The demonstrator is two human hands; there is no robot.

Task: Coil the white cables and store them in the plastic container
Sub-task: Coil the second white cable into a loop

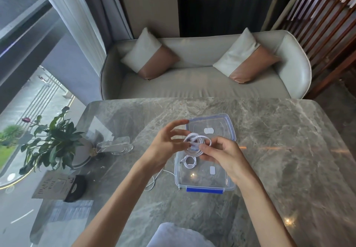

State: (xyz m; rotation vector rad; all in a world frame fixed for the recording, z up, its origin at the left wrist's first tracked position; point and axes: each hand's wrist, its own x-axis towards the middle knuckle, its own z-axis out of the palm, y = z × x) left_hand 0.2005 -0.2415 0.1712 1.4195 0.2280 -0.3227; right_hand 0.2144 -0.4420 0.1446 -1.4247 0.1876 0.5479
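left hand (165, 146) pinches coil (198, 143) edge, upper fingers spread | right hand (221, 155) pinches coil's other side | coil above box (176, 175) | second coil (189, 163) inside box | loose cable (154, 182) on table (279, 160) beside box

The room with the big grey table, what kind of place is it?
Probably a lounge or sitting corner, in a home or maybe a hotel. A pale cushioned sofa faces the marble table, and a potted plant stands by a tall window that looks outdoors.

white cable (198, 140), blue-latched clear container (204, 190), grey marbled table (269, 150).
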